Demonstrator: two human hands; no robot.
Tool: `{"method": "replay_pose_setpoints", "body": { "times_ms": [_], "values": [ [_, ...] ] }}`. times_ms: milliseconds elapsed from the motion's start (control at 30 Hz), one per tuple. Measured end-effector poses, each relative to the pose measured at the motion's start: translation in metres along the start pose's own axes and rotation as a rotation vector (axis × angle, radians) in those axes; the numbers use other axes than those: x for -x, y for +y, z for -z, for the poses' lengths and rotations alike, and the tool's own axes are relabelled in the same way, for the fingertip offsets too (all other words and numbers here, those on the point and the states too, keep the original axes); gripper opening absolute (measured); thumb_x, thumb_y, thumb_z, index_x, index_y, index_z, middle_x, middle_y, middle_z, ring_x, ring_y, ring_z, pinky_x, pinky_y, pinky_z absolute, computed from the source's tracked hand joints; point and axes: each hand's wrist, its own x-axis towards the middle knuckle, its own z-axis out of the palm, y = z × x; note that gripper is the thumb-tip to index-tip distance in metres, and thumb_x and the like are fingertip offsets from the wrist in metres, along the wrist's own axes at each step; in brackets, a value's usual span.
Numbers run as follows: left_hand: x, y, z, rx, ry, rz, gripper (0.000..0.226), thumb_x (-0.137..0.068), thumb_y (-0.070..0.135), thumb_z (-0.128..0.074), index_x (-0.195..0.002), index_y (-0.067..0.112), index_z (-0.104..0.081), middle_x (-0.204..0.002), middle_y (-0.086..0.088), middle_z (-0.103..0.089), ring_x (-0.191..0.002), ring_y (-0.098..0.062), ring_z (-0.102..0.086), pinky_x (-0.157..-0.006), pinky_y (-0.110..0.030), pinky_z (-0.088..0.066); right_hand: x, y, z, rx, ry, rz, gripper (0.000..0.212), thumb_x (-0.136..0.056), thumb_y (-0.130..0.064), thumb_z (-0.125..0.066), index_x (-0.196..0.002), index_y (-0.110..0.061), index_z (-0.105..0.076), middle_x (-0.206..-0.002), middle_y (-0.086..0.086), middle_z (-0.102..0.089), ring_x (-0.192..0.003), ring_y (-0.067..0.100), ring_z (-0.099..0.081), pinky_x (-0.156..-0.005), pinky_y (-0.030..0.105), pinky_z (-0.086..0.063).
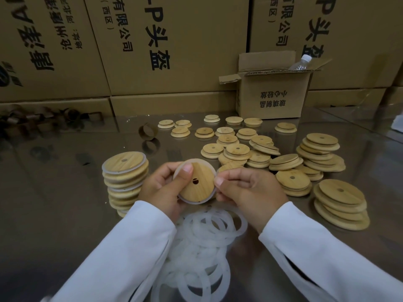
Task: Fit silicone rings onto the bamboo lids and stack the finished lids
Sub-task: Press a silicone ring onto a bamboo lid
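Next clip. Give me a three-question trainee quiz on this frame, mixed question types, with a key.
1. True or false: the left hand and right hand both grip the held lid.
2. The stack of ringed lids stands: A) left of the hands, B) right of them, C) inside a box.
3. What sticks out of the open carton?
Key: 1 true; 2 A; 3 a plastic bottle.

Printed sideways in black on the big middle carton [196, 51]: "有限公司", "(西区)" and "P头盔". Same wording, partly cut off, on the right-hand carton [353, 35]. Upside down on the small open carton [272, 101]: "玻璃制品" and "小心轻放".
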Motion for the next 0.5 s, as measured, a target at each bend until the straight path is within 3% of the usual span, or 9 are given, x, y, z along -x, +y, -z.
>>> {"method": "replay_pose_setpoints", "body": {
  "times_ms": [133, 300, 400, 500],
  "values": [
    [-0.001, 0.001, -0.001, 0.074, 0.002, 0.076, 0.023, -0.066, 0.019, -0.060, -0.083, 0.004, -0.063, -0.064, -0.005, -0.069, -0.059, -0.013, -0.067, -0.051, -0.025, -0.055, -0.003, 0.002, 0.001, 0.002, 0.044, -0.016, 0.003, -0.083, -0.021, -0.065, -0.084, -0.024, -0.067, -0.065, -0.006, -0.070, -0.055, 0.003, -0.064, -0.070, 0.026, -0.049],
    [0.001, 0.001, -0.002, 0.066, -0.041, 0.117, 0.031, -0.063, 0.020, -0.060, -0.087, 0.002, -0.064, -0.070, -0.011, -0.071, -0.064, -0.019, -0.069, -0.053, -0.029, -0.056, -0.003, 0.001, 0.003, 0.114, -0.041, 0.050, 0.011, -0.085, -0.021, -0.063, -0.076, -0.027, -0.066, -0.056, -0.013, -0.066, -0.050, -0.002, -0.059, -0.055, 0.011, -0.046],
    [0.002, 0.002, -0.002, 0.100, -0.113, 0.135, 0.032, -0.066, 0.023, -0.059, -0.092, 0.005, -0.067, -0.083, -0.013, -0.073, -0.077, -0.022, -0.071, -0.059, -0.029, -0.058, -0.008, -0.002, 0.009, 0.160, -0.010, 0.061, 0.017, -0.087, -0.020, -0.061, -0.073, -0.030, -0.064, -0.052, -0.013, -0.064, -0.048, -0.003, -0.056, -0.055, 0.013, -0.047],
    [0.003, 0.004, -0.003, 0.104, -0.125, 0.139, 0.035, -0.067, 0.029, -0.059, -0.099, 0.016, -0.062, -0.094, -0.010, -0.073, -0.088, -0.021, -0.070, -0.065, -0.028, -0.058, -0.021, -0.005, 0.025, 0.113, 0.158, 0.025, 0.019, -0.089, -0.019, -0.058, -0.073, -0.028, -0.063, -0.043, -0.011, -0.059, -0.044, -0.002, -0.054, -0.058, 0.020, -0.047]
  ]
}}
